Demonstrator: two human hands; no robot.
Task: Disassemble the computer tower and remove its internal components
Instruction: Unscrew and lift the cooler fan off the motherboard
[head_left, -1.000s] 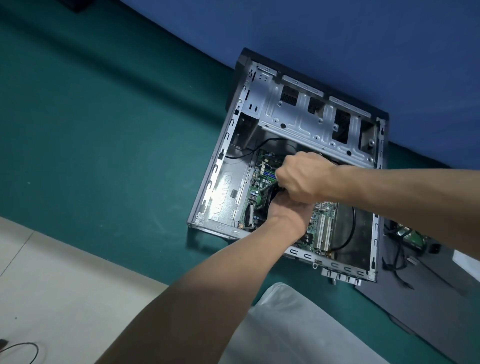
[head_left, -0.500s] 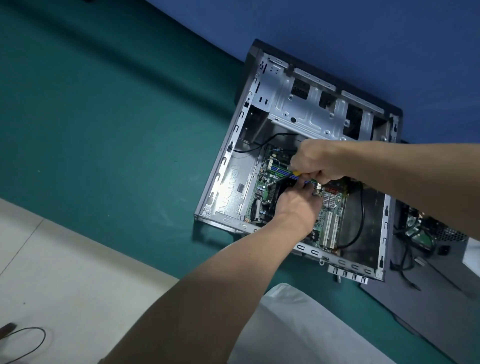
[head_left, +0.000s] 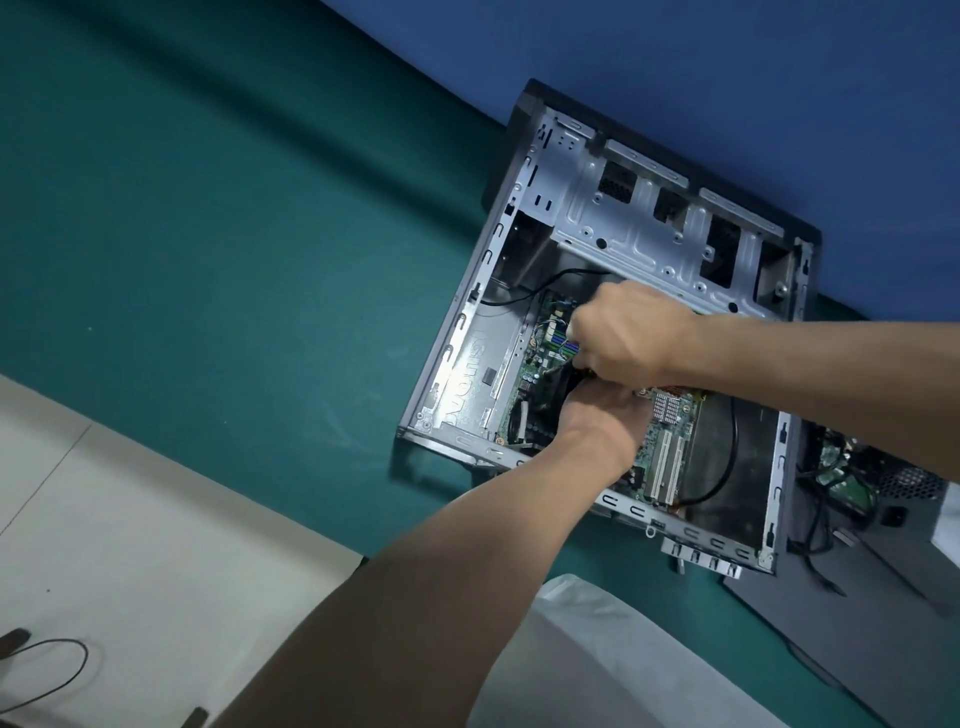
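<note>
The open computer tower (head_left: 457, 332) lies on its side on a green mat, its empty drive cage (head_left: 649, 223) at the far end. A green motherboard (head_left: 670, 447) is still inside, with a black cooler (head_left: 550, 405) on it. My left hand (head_left: 602, 423) reaches in over the near rim and holds the cooler; its fingertips are hidden. My right hand (head_left: 628, 338) is a fist just above it, gripping a tool handle that is almost wholly covered. A black cable (head_left: 732, 452) loops along the board's right side.
Removed parts and tangled cables (head_left: 852, 483) lie on a dark panel (head_left: 841, 623) right of the tower. A blue wall (head_left: 675, 62) stands right behind the case. White fabric (head_left: 597, 649) is at the bottom. A thin black wire (head_left: 47, 670) lies on the pale floor at left.
Both hands stay over the cooler. My right fist has lifted slightly away from my left hand and shifted toward the drive cage. The view has shifted a little.
</note>
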